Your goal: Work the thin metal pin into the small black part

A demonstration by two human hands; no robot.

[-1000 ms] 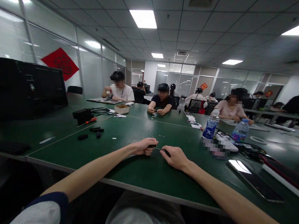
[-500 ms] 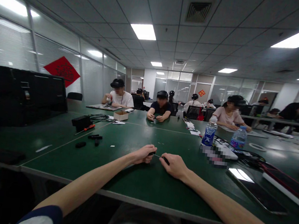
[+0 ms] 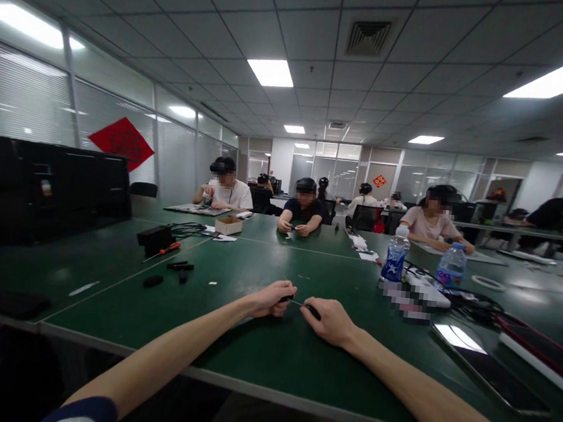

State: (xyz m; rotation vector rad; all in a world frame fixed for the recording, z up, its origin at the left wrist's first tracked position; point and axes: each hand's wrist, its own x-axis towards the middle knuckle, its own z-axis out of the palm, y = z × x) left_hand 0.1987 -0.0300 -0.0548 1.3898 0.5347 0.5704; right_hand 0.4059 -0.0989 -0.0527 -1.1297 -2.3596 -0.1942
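Both my hands are closed over the green table [image 3: 250, 268], close together. In my right hand [image 3: 333, 320] is a screwdriver [image 3: 312, 311] with a black handle, its thin metal shaft reaching left. A small black part [image 3: 286, 299] shows between the fingers of my left hand [image 3: 272, 299]; most of it is hidden. The shaft's tip meets or lies very near this part, I cannot tell which. Left of my hands lie several small black pieces [image 3: 153, 281] and a tiny white scrap [image 3: 212, 283].
A screwdriver with an orange handle [image 3: 171, 248] leans by a black box [image 3: 154, 239]. An open carton [image 3: 228, 224] stands farther back. To the right are two bottles [image 3: 394, 260], cables and a phone [image 3: 491, 371]. A person [image 3: 304, 210] works across the table; others sit nearby.
The view has tilted up slightly, so everything sits a little lower. My hands keep the same hold on the screwdriver and the black part, with hardly any movement.
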